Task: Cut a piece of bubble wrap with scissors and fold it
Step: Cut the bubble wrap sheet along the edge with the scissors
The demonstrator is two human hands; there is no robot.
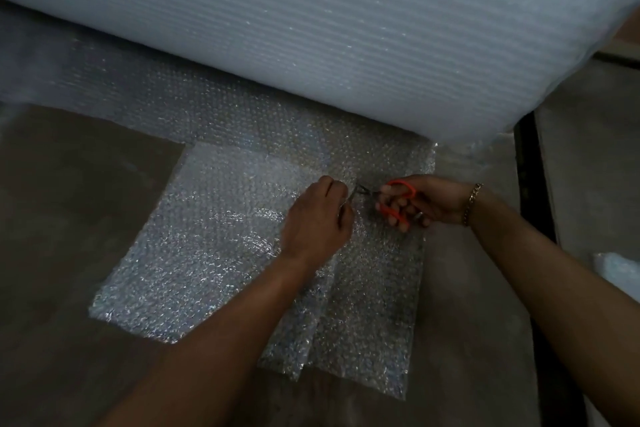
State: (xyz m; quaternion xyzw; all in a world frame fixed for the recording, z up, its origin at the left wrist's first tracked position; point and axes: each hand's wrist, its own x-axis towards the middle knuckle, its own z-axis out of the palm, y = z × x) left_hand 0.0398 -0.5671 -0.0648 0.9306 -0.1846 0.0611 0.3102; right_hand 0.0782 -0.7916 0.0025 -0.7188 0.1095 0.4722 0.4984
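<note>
Both hands were right in the middle of the cut. Right hand (419, 201) was wrapped around the orange handles of the scissors (391, 199), fingers through the loops, blades pointing left toward the other hand. Couldn't really tell how wide the blades were spread, since it was dim and the tips were half hidden. Left hand (317, 215) was curled down on the bubble wrap (221, 236), pinching or pressing the sheet just beside the blade tips to hold it taut. There was a chain bracelet (472, 201) on the right wrist.

The wrap itself was lying flat on the grey floor (76, 253), coming off a huge roll (311, 28) that filled the top of the view. A slit ran up from the near edge to about where the scissors were, with the two sides slightly overlapping at the bottom. So my read is that the cut was well along but not finished: there was a stretch of uncut sheet between the blades and the roll. The narrow strip on the right and the wider panel on the left were both joined to the sheet farther up, as far as I could see.

Folding hadn't started at all. Nothing was doubled over and everything was lying in a single layer. I'd guess it was roughly halfway, maybe a bit less.
</note>
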